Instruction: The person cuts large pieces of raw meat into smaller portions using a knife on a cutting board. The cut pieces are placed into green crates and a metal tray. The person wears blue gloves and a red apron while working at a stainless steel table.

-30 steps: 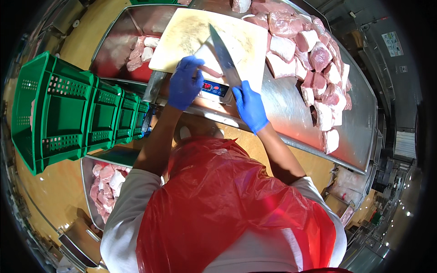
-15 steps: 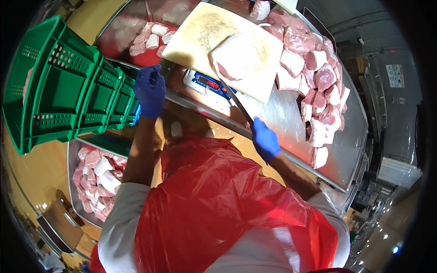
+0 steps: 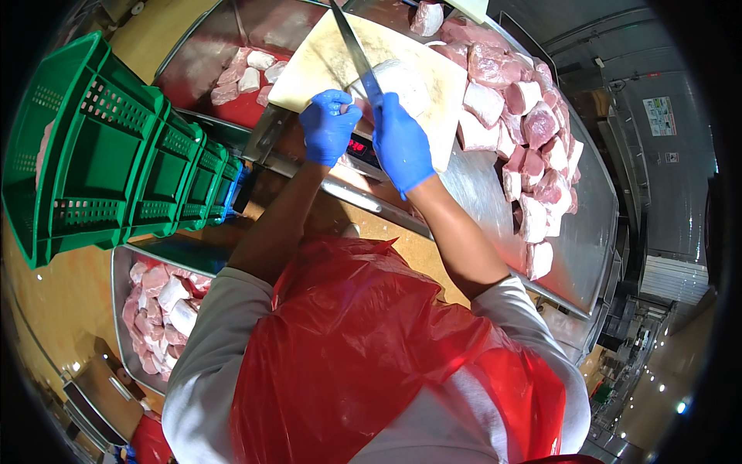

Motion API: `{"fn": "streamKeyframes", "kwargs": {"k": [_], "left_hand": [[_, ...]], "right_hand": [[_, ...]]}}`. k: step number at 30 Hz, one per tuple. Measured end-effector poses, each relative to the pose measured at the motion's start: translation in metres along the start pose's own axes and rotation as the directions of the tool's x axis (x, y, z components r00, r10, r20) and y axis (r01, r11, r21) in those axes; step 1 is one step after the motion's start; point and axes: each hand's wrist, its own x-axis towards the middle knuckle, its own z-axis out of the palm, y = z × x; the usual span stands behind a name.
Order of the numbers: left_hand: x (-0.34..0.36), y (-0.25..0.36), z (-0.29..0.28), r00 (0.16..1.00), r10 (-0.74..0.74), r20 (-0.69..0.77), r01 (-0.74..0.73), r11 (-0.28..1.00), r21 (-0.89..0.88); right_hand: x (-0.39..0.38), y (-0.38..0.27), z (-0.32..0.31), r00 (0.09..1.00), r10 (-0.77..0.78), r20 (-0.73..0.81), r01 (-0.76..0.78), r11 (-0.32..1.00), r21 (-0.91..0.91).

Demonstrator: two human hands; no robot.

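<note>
A pale, fat-covered piece of meat lies on the cream cutting board. My right hand, in a blue glove, is closed round the handle of a long knife, with the knife blade slanting up and away to the left over the meat and board. At the meat's near left edge, my blue-gloved left hand is closed with its fingertips pinched on the edge. Both hands partly hide the meat. Under the board's near edge shows a scale with a red-lit display.
Many cut meat pieces are heaped right of the board on the steel table. Smaller pieces lie at the far left. Stacked green crates stand left, above a metal bin of meat on the floor side.
Both hands have moved in to the board's near edge. My left hand came right to the meat; my right hand raised the knife, swinging its blade up and away over the board.
</note>
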Motion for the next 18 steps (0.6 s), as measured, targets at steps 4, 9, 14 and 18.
{"fn": "streamKeyframes", "kwargs": {"k": [4, 9, 14, 18], "left_hand": [[-0.005, 0.001, -0.003, 0.992, -0.125, -0.022, 0.123, 0.991, -0.059], [-0.010, -0.017, -0.008, 0.988, -0.135, -0.075, 0.118, 0.973, -0.197], [-0.003, -0.064, -0.034, 0.988, -0.096, -0.120, 0.047, 0.932, -0.358], [0.021, -0.029, -0.107, 0.975, 0.032, -0.221, -0.121, 0.907, -0.402]], "right_hand": [[0.003, 0.010, 0.012, 0.992, 0.044, 0.122, -0.026, 0.989, -0.146], [-0.084, 0.066, -0.024, 0.923, 0.133, 0.362, -0.011, 0.948, -0.319], [-0.126, 0.066, -0.082, 0.920, 0.151, 0.361, -0.010, 0.931, -0.365], [-0.100, 0.048, -0.083, 0.997, -0.037, 0.070, 0.049, 0.982, -0.183]]}}
